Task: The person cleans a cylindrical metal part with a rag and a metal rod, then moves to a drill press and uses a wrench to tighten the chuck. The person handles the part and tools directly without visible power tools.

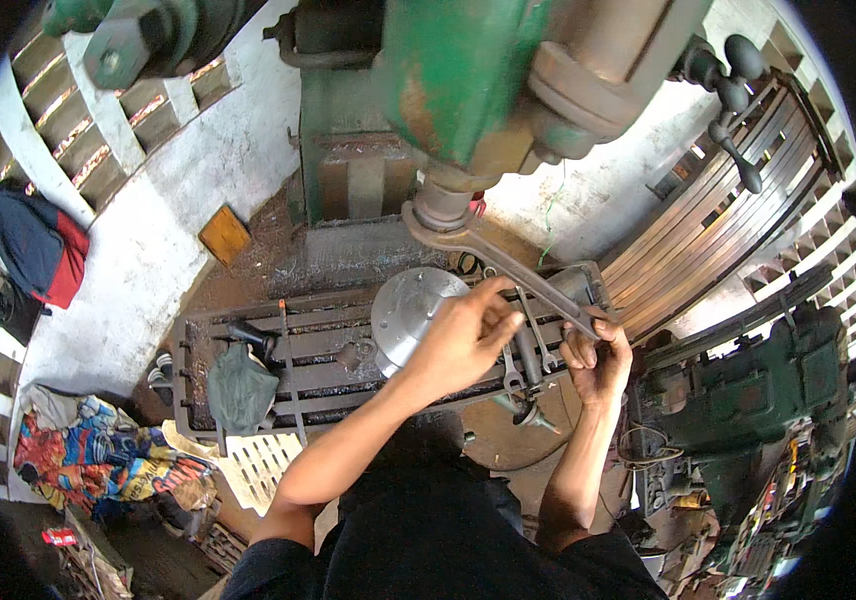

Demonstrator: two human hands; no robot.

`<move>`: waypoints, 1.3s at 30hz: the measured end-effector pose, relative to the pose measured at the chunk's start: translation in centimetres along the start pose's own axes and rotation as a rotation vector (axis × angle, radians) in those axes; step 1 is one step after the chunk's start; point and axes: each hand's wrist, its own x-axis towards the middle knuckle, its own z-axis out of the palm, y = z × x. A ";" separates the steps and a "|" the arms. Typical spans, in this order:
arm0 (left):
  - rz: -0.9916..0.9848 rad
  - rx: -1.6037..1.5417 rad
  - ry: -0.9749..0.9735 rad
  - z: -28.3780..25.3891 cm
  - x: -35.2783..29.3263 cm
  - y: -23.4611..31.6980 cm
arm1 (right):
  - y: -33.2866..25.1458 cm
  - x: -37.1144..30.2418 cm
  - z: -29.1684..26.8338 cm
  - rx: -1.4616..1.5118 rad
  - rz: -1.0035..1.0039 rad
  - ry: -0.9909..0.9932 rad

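A large wrench (518, 268) has its jaw around the machine spindle (445, 200) and slants down to the right. My right hand (600, 362) is closed on the far end of its handle. Just left of the handle is my left hand (468, 335), its fingers loosely bent and apart, with nothing visible in them. Behind that hand a round silver metal disc (410, 305) with small holes sits on the slotted machine table (333, 385). Smaller wrenches (514, 372) and a dark cylindrical bar (528, 355) lie between my hands; the left wrist and fingers cover part of the disc.
The green machine head (458, 80) hangs over the table, with a ball-ended lever (738, 90) at upper right. On the table's left lies a dark cloth (243, 388). A slatted wooden bench (718, 210) stands at right, above a green machine (748, 400). Colourful cloths (108, 450) lie lower left.
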 end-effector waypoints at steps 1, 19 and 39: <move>0.165 0.186 0.086 -0.7 0.3 0.2 | -0.3 0.4 -0.2 -0.023 -0.023 -0.077; 0.585 1.195 -0.127 -1.5 7.6 2.7 | -0.1 2.1 -3.5 0.145 -0.030 -0.075; 0.342 1.189 -0.041 0.8 8.9 3.2 | 15.6 1.2 -18.7 -1.725 0.080 0.293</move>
